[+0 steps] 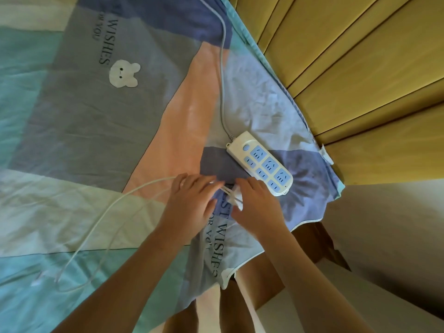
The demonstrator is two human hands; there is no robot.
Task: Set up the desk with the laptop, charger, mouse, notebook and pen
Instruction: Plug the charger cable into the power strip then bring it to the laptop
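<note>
The white charger [236, 197] is lying on the patchwork bedsheet [79, 131], between the person's two hands and just beside the near end of the power strip [260, 163]. Only a small part of the charger's plug body is showing, with loops of its white cable [101, 212] crossing over it. The right hand [255, 205] is covering the charger from the right, its fingers curling over the plug body and holding it; the thumb is stretching out toward the left. The left hand [193, 201] is resting on the cable just left of the charger, fingers together and bending down over the strands, apparently pinching them, though the fingertips themselves are hidden. From the left hand the cable is trailing away across the sheet in long loose curves toward the lower left, where its far end is lying on a teal patch. The white power strip with blue sockets is lying at an angle near the sheet's edge, none of its sockets occupied, and its grey cord [223, 68] is running up and away over the sheet. A white bear face [123, 73] is printed on a grey patch well apart from the hands. A yellow panelled headboard [360, 68] is standing beyond the sheet's right edge
</note>
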